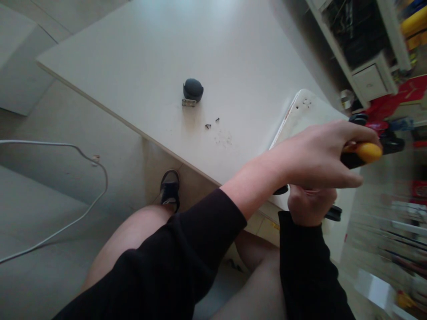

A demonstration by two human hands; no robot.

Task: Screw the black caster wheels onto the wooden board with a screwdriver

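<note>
My left hand (320, 153) reaches across to the right, its fingers closed round a yellow-and-black handle (367, 152) that looks like a screwdriver's; the tool's tip is hidden. Just below it my right hand (308, 204) is closed against a white panel (293, 116) with small holes in its corner. What the right fingers hold is hidden. Black caster wheels (333, 213) show around the panel. Away to the left, a loose dark grey caster (192, 90) with a metal plate stands on the white table (133, 80). Small dark screws (208, 126) lie near it.
The table's near edge (133, 129) runs diagonally above my legs. A white cable (80, 151) hangs at the left. White shelving (370, 80) with drawers stands at the upper right, and blurred red and yellow items lie beyond. My shoe (170, 186) is under the table edge.
</note>
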